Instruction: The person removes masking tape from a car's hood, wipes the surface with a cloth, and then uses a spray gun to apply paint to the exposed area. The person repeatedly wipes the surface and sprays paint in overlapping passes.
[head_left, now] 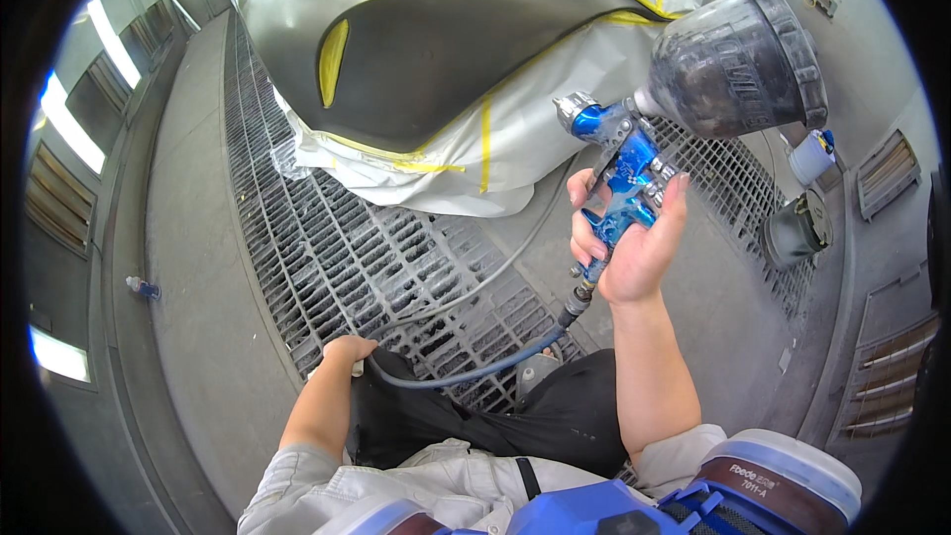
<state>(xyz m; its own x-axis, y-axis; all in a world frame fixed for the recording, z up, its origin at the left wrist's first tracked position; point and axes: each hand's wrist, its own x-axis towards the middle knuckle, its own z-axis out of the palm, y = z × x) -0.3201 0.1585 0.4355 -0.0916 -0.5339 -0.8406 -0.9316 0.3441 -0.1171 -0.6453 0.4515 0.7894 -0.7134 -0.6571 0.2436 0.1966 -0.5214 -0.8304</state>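
Observation:
My right hand [639,248] is wrapped round the handle of a blue spray gun [626,163], with fingers at its trigger. A large, dark, paint-smeared cup [733,64] tilts off the gun's top to the right. From the handle's base an air hose [485,372] curves down and left. Close to my left knee, my left hand [349,349] is closed beside the hose's bend; a bit of whitish material shows at it, and its fingers are mostly hidden. Ahead lies a dark grey primed body panel [436,50], edged with yellow masking tape [485,144] and white masking sheet [555,89].
Metal floor grating [317,238] runs beneath and past the panel. At the right stand a dark bucket [795,230] and a whitish container [812,157]. A small bottle [144,287] lies by the left wall. Respirator filters [783,481] fill the lower right edge.

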